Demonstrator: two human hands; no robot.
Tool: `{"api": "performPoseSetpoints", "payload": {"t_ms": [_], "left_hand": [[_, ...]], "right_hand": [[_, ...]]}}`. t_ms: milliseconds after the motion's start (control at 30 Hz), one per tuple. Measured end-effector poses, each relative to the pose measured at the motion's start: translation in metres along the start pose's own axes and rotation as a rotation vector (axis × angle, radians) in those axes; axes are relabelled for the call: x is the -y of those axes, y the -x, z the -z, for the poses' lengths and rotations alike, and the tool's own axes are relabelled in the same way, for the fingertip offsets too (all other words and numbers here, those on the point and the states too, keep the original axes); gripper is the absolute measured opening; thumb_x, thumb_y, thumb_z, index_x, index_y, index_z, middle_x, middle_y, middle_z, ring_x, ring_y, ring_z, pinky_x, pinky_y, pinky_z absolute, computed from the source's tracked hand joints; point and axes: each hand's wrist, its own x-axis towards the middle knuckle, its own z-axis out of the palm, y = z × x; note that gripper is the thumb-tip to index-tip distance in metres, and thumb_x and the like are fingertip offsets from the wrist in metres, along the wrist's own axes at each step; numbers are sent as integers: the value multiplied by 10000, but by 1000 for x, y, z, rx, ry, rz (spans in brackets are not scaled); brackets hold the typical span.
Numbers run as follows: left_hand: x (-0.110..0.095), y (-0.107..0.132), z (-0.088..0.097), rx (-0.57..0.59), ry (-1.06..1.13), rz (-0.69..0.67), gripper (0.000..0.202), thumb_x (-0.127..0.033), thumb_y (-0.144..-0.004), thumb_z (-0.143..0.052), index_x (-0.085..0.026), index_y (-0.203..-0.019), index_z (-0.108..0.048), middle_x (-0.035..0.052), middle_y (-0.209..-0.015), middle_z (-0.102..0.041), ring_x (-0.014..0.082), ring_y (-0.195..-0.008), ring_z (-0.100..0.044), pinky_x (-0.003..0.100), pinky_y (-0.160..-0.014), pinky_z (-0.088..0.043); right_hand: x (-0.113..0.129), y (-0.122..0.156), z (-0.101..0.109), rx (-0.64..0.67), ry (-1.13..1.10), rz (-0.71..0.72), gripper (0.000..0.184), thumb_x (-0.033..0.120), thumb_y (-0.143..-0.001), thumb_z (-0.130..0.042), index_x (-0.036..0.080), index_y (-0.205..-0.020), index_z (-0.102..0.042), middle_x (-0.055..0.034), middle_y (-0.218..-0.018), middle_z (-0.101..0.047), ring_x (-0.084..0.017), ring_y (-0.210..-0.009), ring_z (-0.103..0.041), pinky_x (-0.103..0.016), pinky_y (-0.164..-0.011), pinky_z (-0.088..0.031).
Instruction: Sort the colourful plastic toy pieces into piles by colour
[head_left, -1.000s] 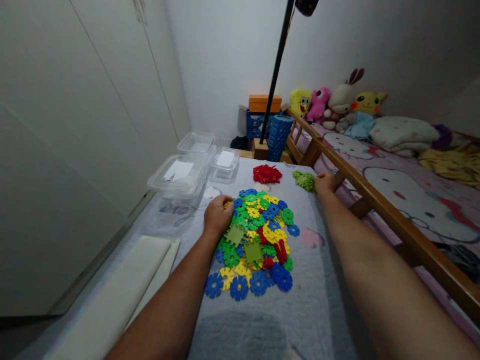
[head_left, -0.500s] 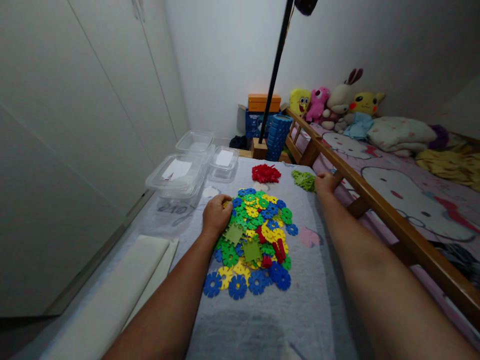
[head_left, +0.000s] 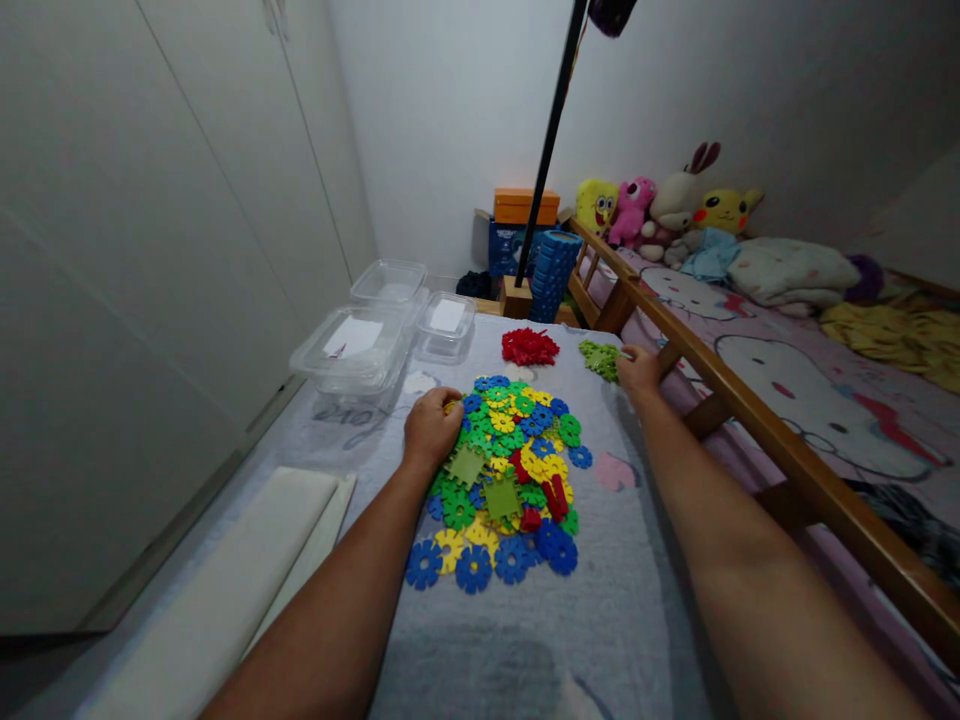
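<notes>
A mixed heap of plastic snowflake discs in blue, green and yellow lies mid-table, with square green pieces and red pieces on it. My left hand rests against the heap's left edge, its fingers curled closed. A bit of yellow shows at the fingertips; what they grip is mostly hidden. Farther off at the right, my right hand touches the right side of a small pile of light green pieces. Its fingers are bent together, with their tips partly out of sight. A pile of red pieces sits left of the green one.
Clear plastic boxes stand at the back left, some with white paper inside. A folded white board lies along the left side. The wooden bed rail borders the table on the right. A black pole rises behind.
My right hand has moved slightly left against the light green pile. My left hand stays at the heap's edge. The view has shifted a little.
</notes>
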Motion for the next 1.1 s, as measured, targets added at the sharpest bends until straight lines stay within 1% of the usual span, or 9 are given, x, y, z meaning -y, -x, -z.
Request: {"api": "performPoseSetpoints", "payload": {"t_ms": [133, 233, 333, 433, 533, 633, 800, 900, 1100], "left_hand": [[1, 0, 0, -3, 4, -6, 269, -284, -861, -530, -214, -1004, -747, 65, -1074, -758, 231, -1004, -682, 331, -922, -507], [0, 0, 0, 0, 4, 3, 272, -279, -859, -533, -208, -1010, -748, 71, -1082, -759, 233, -1004, -682, 334, -923, -504], [0, 0, 0, 5, 7, 11, 274, -278, -858, -538, -209, -1020, -748, 66, -1083, -759, 230, -1013, -681, 330, -926, -502], [-1, 0, 0, 5, 11, 12, 275, -282, -860, -535, -207, -1017, -748, 68, -1084, -759, 230, -1019, -679, 330, -928, -502], [-1, 1, 0, -1, 19, 16, 273, -285, -858, -535, -211, -1009, -749, 64, -1075, -760, 226, -1014, -677, 325, -922, -502], [-2, 1, 1, -1, 41, 16, 271, -294, -859, -529, -210, -997, -747, 62, -1054, -762, 222, -990, -678, 320, -905, -499], [-2, 1, 3, -3, 119, 18, 290, -361, -890, -495, -200, -934, -732, 59, -991, -762, 215, -929, -679, 311, -849, -486], [-2, 0, 4, -3, 144, 19, 352, -433, -919, -458, -198, -903, -719, 58, -956, -758, 213, -894, -671, 306, -805, -472], [0, 0, 3, -11, 157, 7, 385, -466, -925, -431, -201, -867, -704, 51, -913, -744, 208, -863, -658, 301, -762, -445]], "right_hand": [[15, 29, 8, -9, -54, 34, 346, 189, -664, -540, 143, -950, -729, -97, -904, -742, -232, -822, -664, -363, -839, -542], [35, 63, 9, 89, -142, 122, 285, 212, -689, -529, 160, -899, -715, -89, -901, -737, -225, -832, -661, -366, -851, -528], [61, 102, 7, 387, -266, 237, 190, 268, -731, -557, 192, -837, -694, -52, -845, -728, -206, -791, -656, -341, -796, -525], [89, 142, 6, 689, -280, 404, 171, 321, -804, -591, 224, -884, -706, -22, -838, -718, -202, -787, -653, -337, -753, -518], [112, 175, 8, 809, -221, 675, 156, 283, -832, -645, 248, -959, -729, -40, -976, -724, -225, -943, -649, -404, -906, -502], [123, 196, 8, 850, -134, 862, 259, 267, -827, -713, 257, -1085, -732, -80, -1142, -692, -271, -1105, -597, -483, -1025, -447], [124, 211, 4, 850, -8, 964, 424, 304, -822, -759, 246, -1236, -688, -112, -1296, -604, -305, -1206, -521, -520, -1076, -407], [122, 214, 2, 846, 37, 983, 409, 301, -841, -746, 195, -1232, -684, -134, -1314, -579, -307, -1228, -497, -518, -1098, -383], [122, 216, 1, 871, 18, 972, 294, 208, -851, -707, 196, -1144, -696, -115, -1238, -599, -276, -1178, -508, -478, -1077, -390]]}}
